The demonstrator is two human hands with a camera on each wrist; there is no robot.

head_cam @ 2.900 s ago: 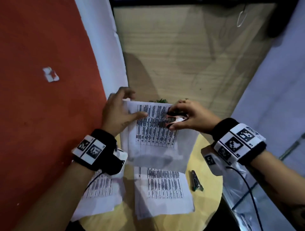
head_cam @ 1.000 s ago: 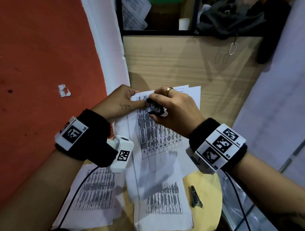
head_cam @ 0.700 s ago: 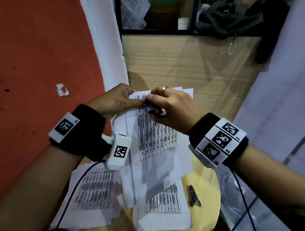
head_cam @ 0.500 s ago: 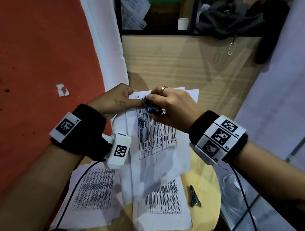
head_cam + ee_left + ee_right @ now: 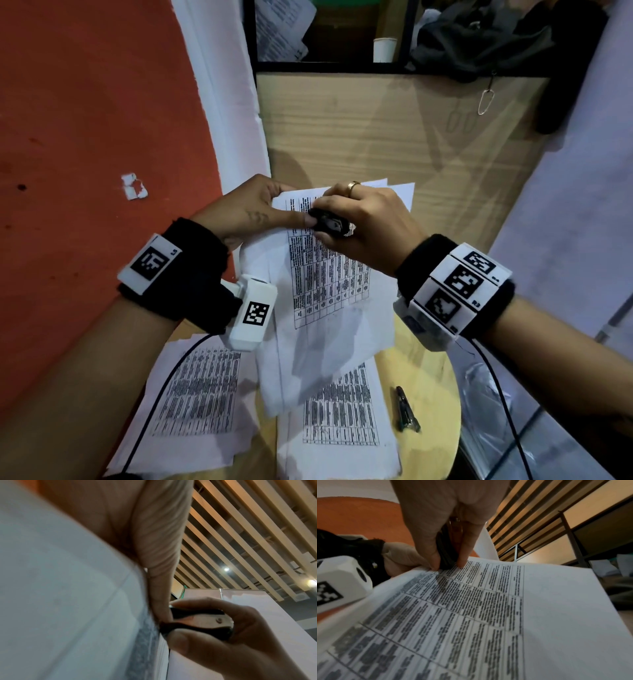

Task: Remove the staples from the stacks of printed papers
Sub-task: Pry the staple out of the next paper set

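One stack [image 5: 329, 291] in work — our right hand [image 5: 370, 226] fingers pinch staple remover [image 5: 329, 223] beside left hand [image 5: 250, 212] thumb pinching top corner; two stacks [image 5: 202, 401] below wait on counter [image 5: 435, 394].

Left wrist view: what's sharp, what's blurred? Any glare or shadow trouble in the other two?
Left wrist: held paper stack fills the near field, soft; staple remover in the right hand reads clearly; ceiling lamps flare. Right wrist: printed table sharp mid-frame, blurring near the lens; the hand's shadow falls on the print. Head: dim, wide-angle bending at the edges, shadows on the lower sheets.
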